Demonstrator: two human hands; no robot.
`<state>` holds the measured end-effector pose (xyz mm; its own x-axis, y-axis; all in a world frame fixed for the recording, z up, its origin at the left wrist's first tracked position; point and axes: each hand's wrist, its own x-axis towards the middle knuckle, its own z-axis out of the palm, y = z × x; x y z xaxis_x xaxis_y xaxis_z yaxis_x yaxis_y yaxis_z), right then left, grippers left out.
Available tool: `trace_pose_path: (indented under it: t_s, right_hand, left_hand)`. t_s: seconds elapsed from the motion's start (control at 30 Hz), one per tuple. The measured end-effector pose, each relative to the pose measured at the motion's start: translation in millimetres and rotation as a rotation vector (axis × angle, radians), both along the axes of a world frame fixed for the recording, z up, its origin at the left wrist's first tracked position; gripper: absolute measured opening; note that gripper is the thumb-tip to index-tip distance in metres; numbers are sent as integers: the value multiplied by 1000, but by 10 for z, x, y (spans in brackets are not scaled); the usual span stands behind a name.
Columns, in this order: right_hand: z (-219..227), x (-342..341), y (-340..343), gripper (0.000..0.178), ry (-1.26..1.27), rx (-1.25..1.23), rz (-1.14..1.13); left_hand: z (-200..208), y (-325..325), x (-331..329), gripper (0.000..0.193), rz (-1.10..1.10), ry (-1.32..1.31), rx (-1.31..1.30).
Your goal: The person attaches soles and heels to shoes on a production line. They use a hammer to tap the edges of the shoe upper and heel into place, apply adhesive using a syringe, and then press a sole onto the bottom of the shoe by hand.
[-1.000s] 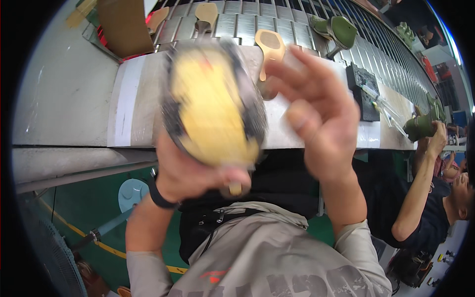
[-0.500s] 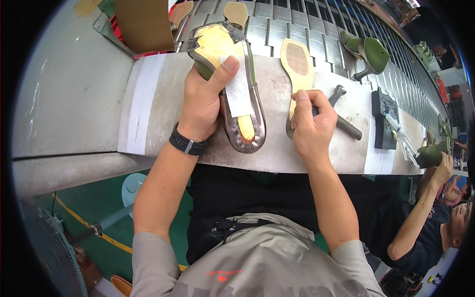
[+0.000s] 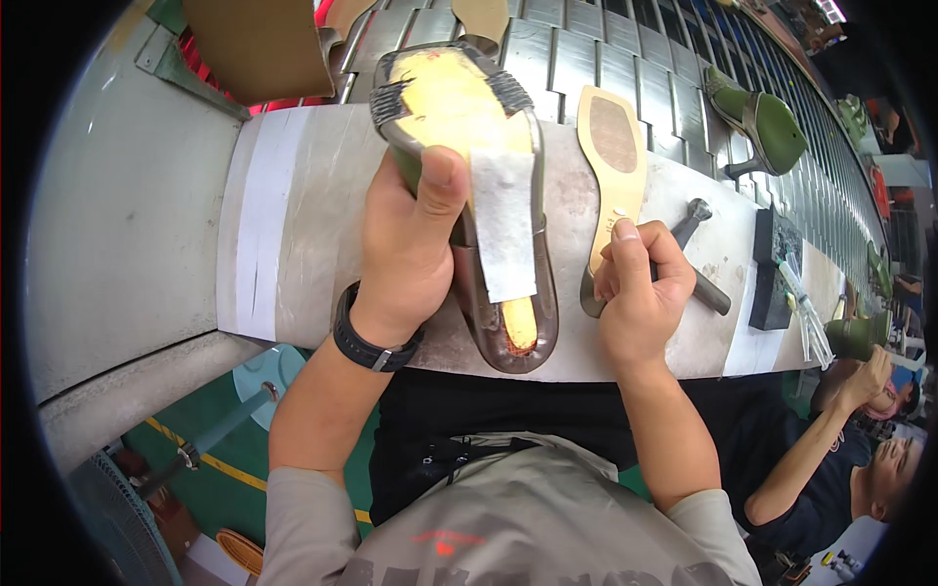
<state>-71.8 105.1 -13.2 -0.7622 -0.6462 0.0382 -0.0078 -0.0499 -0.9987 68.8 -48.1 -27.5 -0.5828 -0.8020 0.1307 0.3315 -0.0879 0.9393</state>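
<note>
Shoe [image 3: 489, 195] lies sole-up on the grey surface [image 3: 313, 215], left hand [image 3: 410, 254] gripping its side, thumb on top. Right hand [image 3: 640, 293] just beside it pinches a tan insole [image 3: 614, 156]. Green heel [image 3: 762, 122] sits far right.

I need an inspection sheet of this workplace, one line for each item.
Surface: grey workbench with a white strip at its left.
Job's things: upturned shoe, yellowish underside, white paper strip on it; tan sole beside it.
Clutter: hammer, dark block, cardboard.
Hands: left hand grips the shoe; right hand pinches the tan sole's lower end.
Cables: nothing seen.
Surroundings: slatted conveyor carrying a green shoe; a co-worker's hand at right.
</note>
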Motion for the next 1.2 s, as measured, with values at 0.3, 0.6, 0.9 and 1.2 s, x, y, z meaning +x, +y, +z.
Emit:
trace_pose_path:
  t_s: [0.3, 0.6, 0.9, 1.2]
  right_hand:
    - [-159, -66, 307, 9, 576, 146, 28]
    - [281, 399, 1844, 60, -337, -19, 132]
    - [-26, 633, 1792, 41, -803, 86, 275]
    - [160, 327, 906, 22, -256, 135, 169]
  left_hand:
    - [105, -27, -14, 71, -90, 79, 84]
    - [156, 9, -15, 72, -11, 84, 16]
    - [87, -12, -31, 77, -37, 105, 25]
    - [88, 93, -2, 75, -21, 11, 49]
